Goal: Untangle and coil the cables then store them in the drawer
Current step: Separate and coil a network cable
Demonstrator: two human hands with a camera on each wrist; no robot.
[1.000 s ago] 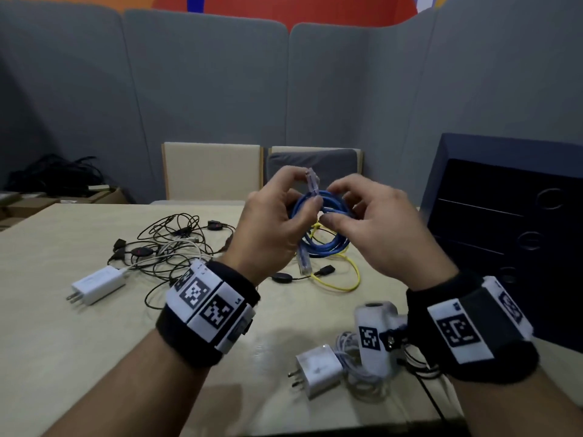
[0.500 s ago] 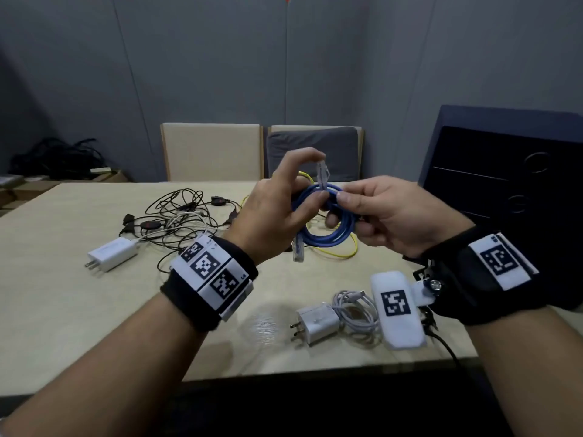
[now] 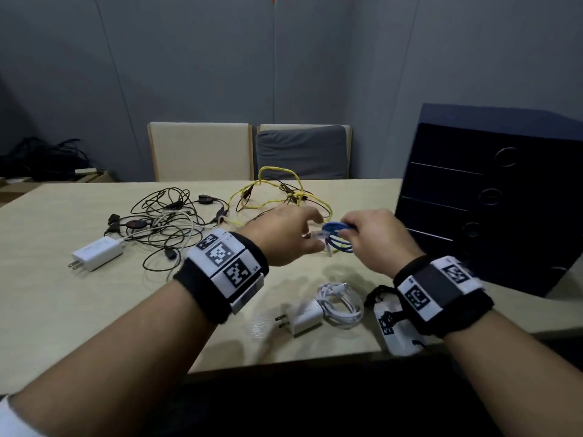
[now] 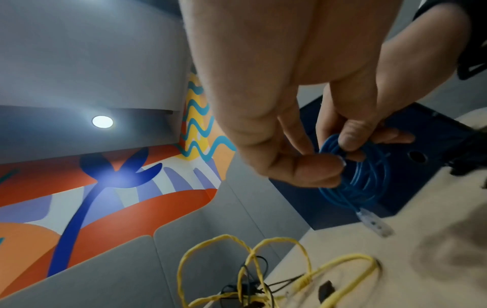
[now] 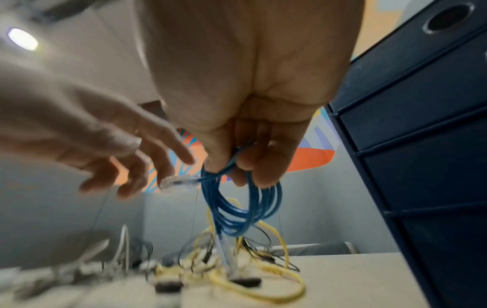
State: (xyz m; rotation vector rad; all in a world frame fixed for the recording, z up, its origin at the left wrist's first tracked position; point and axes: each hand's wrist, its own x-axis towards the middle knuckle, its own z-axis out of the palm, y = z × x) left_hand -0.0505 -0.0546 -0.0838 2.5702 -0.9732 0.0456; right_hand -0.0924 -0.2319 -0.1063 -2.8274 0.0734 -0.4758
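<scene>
Right grip: the right hand (image 3: 375, 238) held the coiled blue cable (image 3: 339, 236) above the table, its fingers (image 5: 266, 166) and thumb curled round the top of the loops, which hung down below the hand.
Left grip: the left hand (image 3: 284, 234) held nothing in the right wrist view; its fingers (image 5: 147, 154) were loosely spread, their tips just beside the clear plug (image 5: 179, 181) that stuck out sideways from the coil. Whether a fingertip touched that plug could not be told.
Blue cable: wound in several close loops, off the table, between the two hands; a second clear plug (image 4: 374, 223) dangled from the bottom of the coil.
Yellow cable (image 3: 280, 187): lay uncoiled on the table (image 3: 63, 310) behind the hands, knotted up with thin black wires, some loops standing up off the surface.
Black cables (image 3: 164, 216): a loose tangle on the left part of the table, with a white cord running through it to a white charger (image 3: 96, 255).
Near edge: a second white charger (image 3: 304, 316) lay with its white cable (image 3: 342, 302) bundled just beside it.
Drawer unit (image 3: 492, 197): dark blue, standing on the right end of the table, near the right hand; its drawers, each with a round hole, were all pushed in.
Background: two chairs (image 3: 249, 151) stood behind the far edge of the table, before a grey partition wall.
</scene>
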